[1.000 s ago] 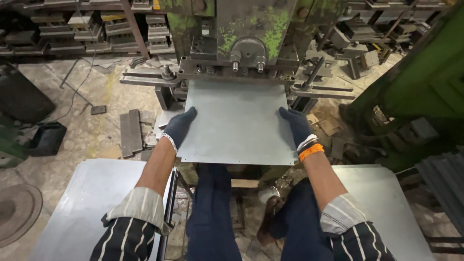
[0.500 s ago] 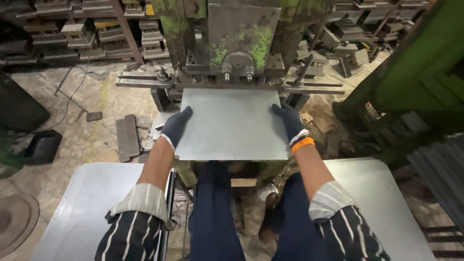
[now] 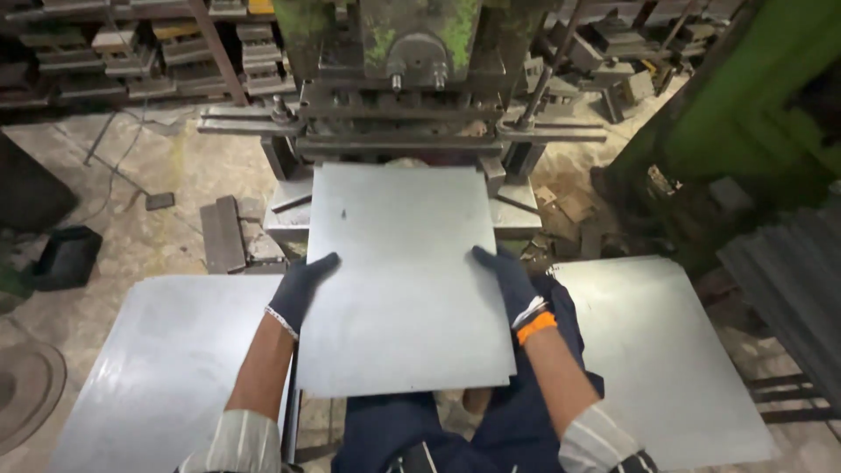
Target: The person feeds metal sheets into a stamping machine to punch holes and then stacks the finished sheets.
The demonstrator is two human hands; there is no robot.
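Observation:
A flat grey metal sheet (image 3: pixel 399 280) lies across my lap with its far edge at the mouth of a green press machine (image 3: pixel 412 79). My left hand (image 3: pixel 300 291), in a dark glove, grips the sheet's left edge. My right hand (image 3: pixel 511 282), in a dark glove with an orange cuff, grips the right edge. Both hands hold the sheet about halfway along its sides.
A stack of metal sheets (image 3: pixel 162 368) lies at my left and another sheet (image 3: pixel 666 350) at my right. Dark metal blocks (image 3: pixel 223 232) sit on the floor left of the press. Shelves of metal dies (image 3: pixel 114 52) line the back. A green machine body (image 3: pixel 745 114) stands at right.
The sheet has come back out of the press toward me, and more of it now shows over my lap. My hands stayed on its edges.

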